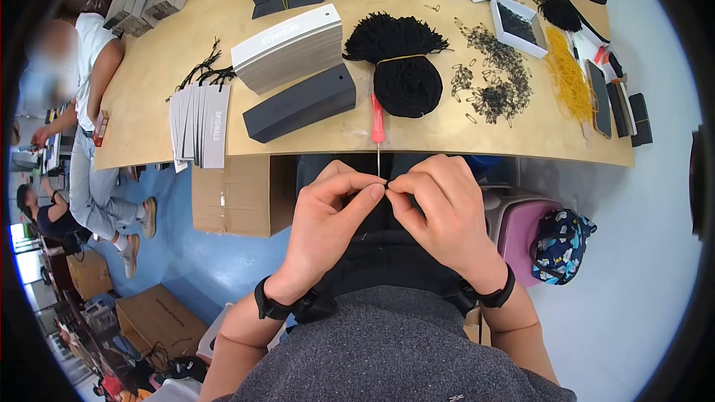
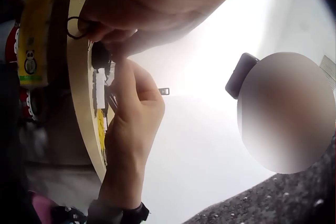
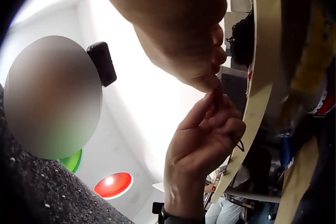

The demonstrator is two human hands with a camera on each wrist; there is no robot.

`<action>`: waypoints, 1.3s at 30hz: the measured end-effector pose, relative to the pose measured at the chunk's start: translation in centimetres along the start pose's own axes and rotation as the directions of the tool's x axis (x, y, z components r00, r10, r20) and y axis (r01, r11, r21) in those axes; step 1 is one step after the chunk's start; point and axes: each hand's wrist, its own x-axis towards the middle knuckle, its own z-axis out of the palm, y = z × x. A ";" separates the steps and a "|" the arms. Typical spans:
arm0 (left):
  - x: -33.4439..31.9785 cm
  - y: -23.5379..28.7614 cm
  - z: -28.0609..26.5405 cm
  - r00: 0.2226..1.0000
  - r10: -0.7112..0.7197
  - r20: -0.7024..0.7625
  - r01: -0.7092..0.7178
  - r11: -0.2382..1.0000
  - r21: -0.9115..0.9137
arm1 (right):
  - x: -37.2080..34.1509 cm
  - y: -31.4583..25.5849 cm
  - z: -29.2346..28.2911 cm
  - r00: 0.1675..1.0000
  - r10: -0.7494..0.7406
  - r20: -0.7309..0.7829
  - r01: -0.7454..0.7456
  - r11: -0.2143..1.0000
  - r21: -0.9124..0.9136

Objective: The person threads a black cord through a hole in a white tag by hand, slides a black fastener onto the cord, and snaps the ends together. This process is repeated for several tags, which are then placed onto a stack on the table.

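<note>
In the head view my left hand [image 1: 324, 216] and right hand [image 1: 443, 208] meet fingertip to fingertip just in front of the table edge. Between them they pinch a thin black cord, mostly hidden by the fingers. A small loop of the cord [image 2: 69, 27] sticks out from the left hand's fingers in the left wrist view. Straight ahead of the fingertips, a red-handled tool [image 1: 377, 123] with a thin metal shaft lies over the table edge, its shaft pointing at me. Behind it lies a tied bundle of black cords [image 1: 408, 85].
Strung white tags [image 1: 199, 125], a white tag stack [image 1: 287, 48] and a dark tag stack [image 1: 302, 104] occupy the table's left. Rightward are scattered safety pins [image 1: 499, 93], a white pin box [image 1: 519, 27] and yellow rubber bands [image 1: 567, 78]. Another person [image 1: 93, 104] is at far left.
</note>
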 end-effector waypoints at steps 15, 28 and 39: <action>-1.9 2.3 -0.7 0.970 -0.069 0.232 0.121 0.968 -0.218 | -1.2 -0.9 -2.8 0.677 0.413 0.610 -0.664 -0.016 0.748; -2.5 3.7 -3.1 0.983 0.098 0.155 -0.123 0.979 0.163 | -3.5 0.8 -4.8 0.804 0.485 0.343 -0.592 0.706 0.389; -0.2 5.9 -0.9 0.928 0.339 0.153 -0.367 0.775 0.515 | 0.2 -0.3 -2.4 0.633 0.444 0.635 -0.769 0.261 0.584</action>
